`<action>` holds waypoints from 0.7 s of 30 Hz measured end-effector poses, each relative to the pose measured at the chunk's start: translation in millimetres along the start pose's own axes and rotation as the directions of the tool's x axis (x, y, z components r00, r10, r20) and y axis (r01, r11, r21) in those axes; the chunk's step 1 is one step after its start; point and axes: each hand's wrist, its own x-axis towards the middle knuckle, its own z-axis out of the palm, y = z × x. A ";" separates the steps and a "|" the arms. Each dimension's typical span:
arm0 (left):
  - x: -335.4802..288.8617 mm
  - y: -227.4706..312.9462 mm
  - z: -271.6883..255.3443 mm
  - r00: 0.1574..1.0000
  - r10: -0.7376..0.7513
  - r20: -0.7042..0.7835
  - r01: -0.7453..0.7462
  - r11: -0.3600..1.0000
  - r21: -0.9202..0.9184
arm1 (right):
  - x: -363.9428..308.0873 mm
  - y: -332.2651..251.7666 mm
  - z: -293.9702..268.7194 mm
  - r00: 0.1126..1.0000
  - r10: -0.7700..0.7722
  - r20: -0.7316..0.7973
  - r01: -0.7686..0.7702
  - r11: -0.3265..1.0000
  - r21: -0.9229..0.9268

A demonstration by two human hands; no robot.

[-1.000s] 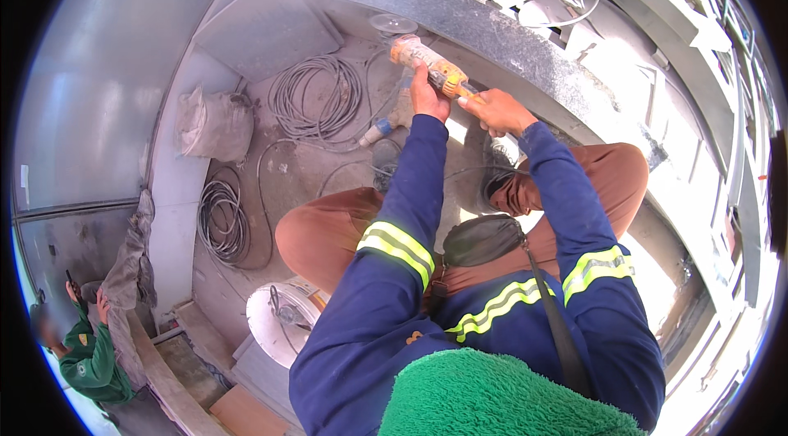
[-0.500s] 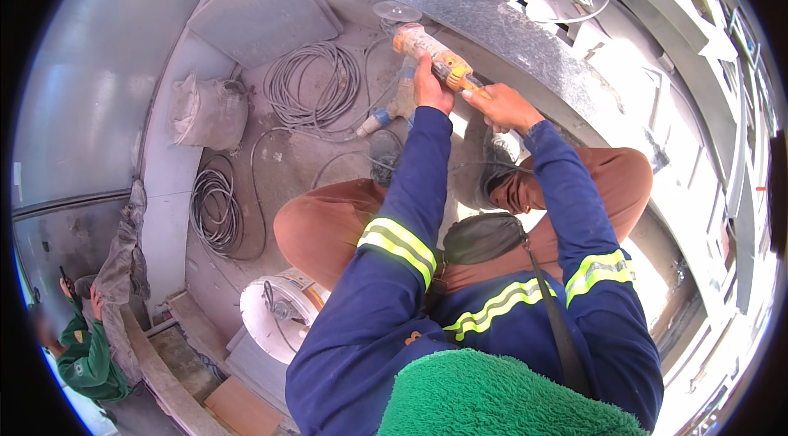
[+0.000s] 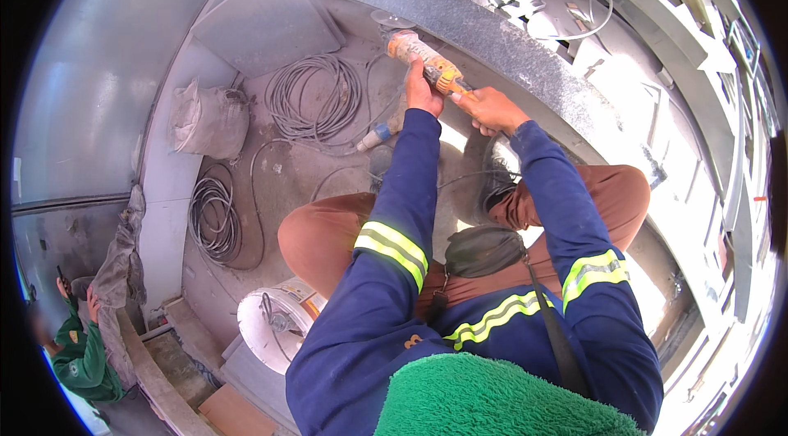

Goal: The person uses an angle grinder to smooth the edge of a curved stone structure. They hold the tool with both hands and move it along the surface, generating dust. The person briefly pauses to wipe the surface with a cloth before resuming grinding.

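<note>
A dusty yellow angle grinder (image 3: 425,56) is held in both hands, with its round disc (image 3: 392,19) by the left end of a long grey stone slab (image 3: 492,38). My left hand (image 3: 422,91) wraps around the middle of the tool's body from below. Closed over the rear handle is my right hand (image 3: 492,111). Whether the disc touches the slab I cannot tell. Beneath my left wrist, a dusty tool with a blue band (image 3: 377,136) lies on the floor, partly hidden by my sleeve.
Coiled grey cables (image 3: 313,95) and a second coil (image 3: 215,219) lie on the floor at left. A stuffed sack (image 3: 209,118), leaning panels (image 3: 261,22) and a white bucket (image 3: 267,328) stand around. Offcuts and metal strips (image 3: 657,100) fill the right. A co-worker in green (image 3: 92,362) is at far left.
My hands and the grinder have shifted slightly left and down in the picture. The disc has moved a little left along the slab's end. Both hands keep their hold.
</note>
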 end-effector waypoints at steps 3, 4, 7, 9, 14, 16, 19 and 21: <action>-9.3 0.1 5.7 1.000 0.017 -0.009 -0.017 1.000 0.023 | -5.0 2.0 -0.2 0.999 -0.033 0.003 0.033 0.999 -0.037; -12.8 -0.3 8.1 1.000 0.021 0.011 -0.022 1.000 0.018 | -7.6 2.4 -1.0 0.999 -0.037 0.006 0.037 0.999 -0.037; -25.8 -5.1 12.3 1.000 0.010 0.006 -0.010 1.000 0.009 | -18.2 7.0 -1.5 1.000 -0.015 0.006 0.016 0.999 -0.043; -33.1 -9.7 12.7 1.000 0.010 0.006 -0.010 1.000 -0.006 | -24.4 11.1 -1.5 1.000 -0.017 -0.004 0.017 0.999 -0.052; -39.0 -22.2 9.0 0.998 0.053 0.023 -0.052 0.998 -0.029 | -34.8 19.8 -4.2 0.999 -0.033 0.010 0.033 0.997 -0.070; -38.2 -27.3 6.0 0.998 0.054 0.030 -0.053 0.998 -0.025 | -39.2 21.8 -5.1 0.999 -0.033 0.004 0.033 0.996 -0.084; -35.9 -32.1 1.1 0.998 0.066 0.023 -0.065 0.998 -0.005 | -45.7 22.5 -3.7 0.999 -0.035 -0.013 0.034 0.996 -0.087; -34.9 -37.3 1.1 0.996 0.087 -0.014 -0.087 0.996 -0.013 | -49.5 22.7 -4.7 0.998 -0.050 -0.023 0.047 0.995 -0.090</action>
